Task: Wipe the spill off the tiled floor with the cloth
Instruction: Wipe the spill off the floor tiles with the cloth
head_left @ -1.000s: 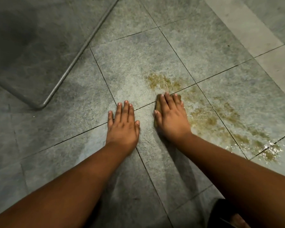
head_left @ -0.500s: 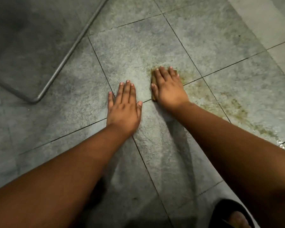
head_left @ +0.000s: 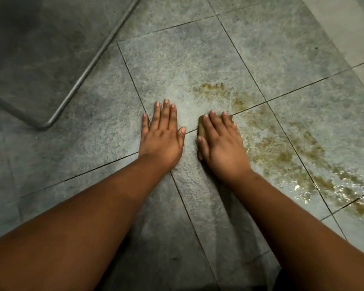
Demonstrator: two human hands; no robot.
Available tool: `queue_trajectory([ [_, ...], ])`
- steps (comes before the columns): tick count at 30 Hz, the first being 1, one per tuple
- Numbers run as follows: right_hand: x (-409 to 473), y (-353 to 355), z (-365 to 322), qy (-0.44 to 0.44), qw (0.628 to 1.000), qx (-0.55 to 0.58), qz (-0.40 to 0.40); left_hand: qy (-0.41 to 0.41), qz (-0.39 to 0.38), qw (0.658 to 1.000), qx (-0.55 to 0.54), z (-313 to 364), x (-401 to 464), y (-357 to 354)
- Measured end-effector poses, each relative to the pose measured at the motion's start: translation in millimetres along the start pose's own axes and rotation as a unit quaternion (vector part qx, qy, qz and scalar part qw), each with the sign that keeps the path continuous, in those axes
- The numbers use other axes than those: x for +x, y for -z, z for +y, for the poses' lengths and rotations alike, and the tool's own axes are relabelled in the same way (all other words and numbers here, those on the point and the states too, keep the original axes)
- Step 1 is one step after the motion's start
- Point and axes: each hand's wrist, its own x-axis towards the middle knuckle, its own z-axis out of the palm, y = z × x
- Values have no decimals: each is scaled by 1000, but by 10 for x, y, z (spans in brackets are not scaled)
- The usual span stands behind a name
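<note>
A brownish-yellow spill [head_left: 286, 152] smears the grey tiled floor [head_left: 177, 59], running from the middle tile down to a wet, glistening patch at the right edge. My right hand [head_left: 221, 143] lies flat on a small brown cloth [head_left: 201, 128], pressing it to the floor at the spill's left edge. Only the cloth's left side and a corner by the little finger show; the rest is hidden under the hand. My left hand [head_left: 162, 135] rests flat on a dry tile just left of it, fingers together, holding nothing.
A bent metal tube [head_left: 88, 68], part of a frame, lies on the floor at the upper left with dark shadow behind it. A paler strip of flooring [head_left: 349, 28] runs along the upper right corner.
My right hand has pulled the cloth back toward me from the spill's far end, uncovering the brown smear ahead of the fingers. My left hand has stayed flat on the tile.
</note>
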Motion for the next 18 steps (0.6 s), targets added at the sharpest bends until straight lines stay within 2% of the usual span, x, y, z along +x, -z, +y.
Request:
queue_trajectory([
  [5,945,179,277,-37,999,-16,26,-1,7,1000,0,-6,-13,-26],
  [10,1670,361,404,-80,996,-27,12,-4,7,1000,-5,-8,-10,-14],
  [13,1551,326,364,-81,996,-17,26,-4,3,1000,-4,-16,-13,-7],
  [18,569,123,194,-15,1000,-3,20,-2,8,1000,2,-5,2,-32],
])
